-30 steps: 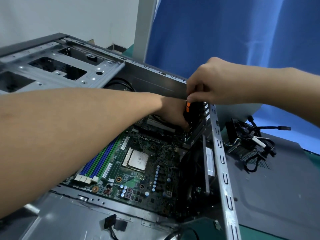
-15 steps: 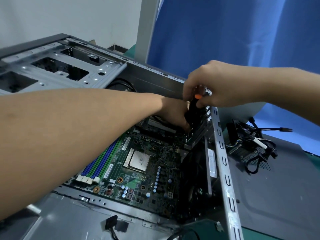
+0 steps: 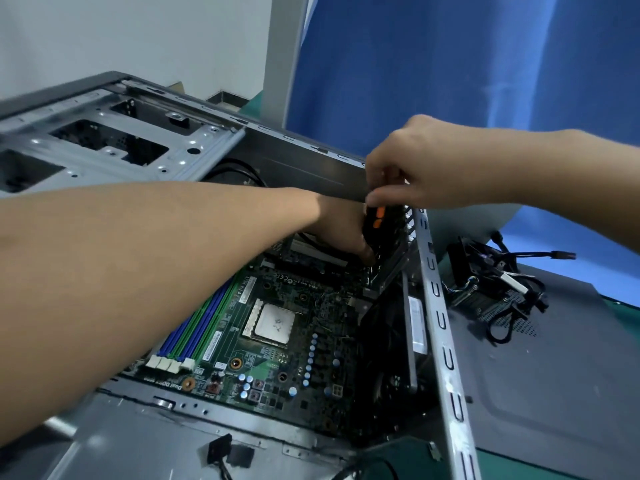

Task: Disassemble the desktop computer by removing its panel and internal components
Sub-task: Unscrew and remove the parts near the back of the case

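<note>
The open grey computer case (image 3: 440,327) lies on its side with the green motherboard (image 3: 277,344) exposed. A bare silver CPU (image 3: 272,323) sits mid-board, and blue and green memory slots (image 3: 194,327) run along its left. My right hand (image 3: 426,168) comes in from the right above the case's far corner. Its fingertips pinch the top of a black screwdriver with orange marks (image 3: 375,230), which stands upright over the board. My left hand (image 3: 346,230) reaches deep into the case, its fingers down at the screwdriver's lower end; what they touch is hidden.
The removed dark side panel (image 3: 540,393) lies to the right of the case, with a heap of black cables and small parts (image 3: 495,289) on it. The metal drive cage (image 3: 114,147) fills the case's far left. A blue curtain (image 3: 450,64) hangs behind.
My right hand's fingers shifted round the screwdriver's top, so the orange marks moved from one side to the other and back. My left hand stayed low by the tool.
</note>
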